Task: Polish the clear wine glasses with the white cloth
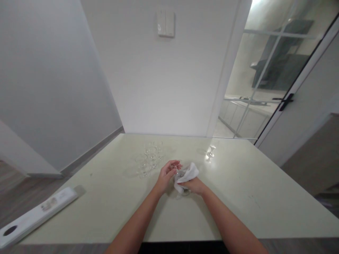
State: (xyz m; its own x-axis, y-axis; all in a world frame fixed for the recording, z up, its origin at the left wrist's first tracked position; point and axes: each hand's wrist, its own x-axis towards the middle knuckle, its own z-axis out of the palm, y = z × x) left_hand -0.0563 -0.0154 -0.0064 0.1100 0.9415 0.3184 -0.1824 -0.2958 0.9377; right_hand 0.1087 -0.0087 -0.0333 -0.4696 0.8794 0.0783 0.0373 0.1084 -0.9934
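Near the middle of the table, my left hand (168, 173) curls its fingers around the side of a small clear glass (180, 173). My right hand (195, 185) grips a white cloth (191, 172) bunched against the same glass. Part of the glass is covered by the cloth and fingers, and a round clear edge shows below the cloth. Left of my hands stands a cluster of several clear stemmed glasses (152, 152). One more stemmed glass (211, 151) is apart from them, toward the back right.
The pale table (238, 197) reaches to a white wall (164, 88) bearing a switch plate (166, 24). A long white box (39, 215) with a dark oval lies at the table's left front edge. At right is a glass-paned door with a black handle (286, 102).
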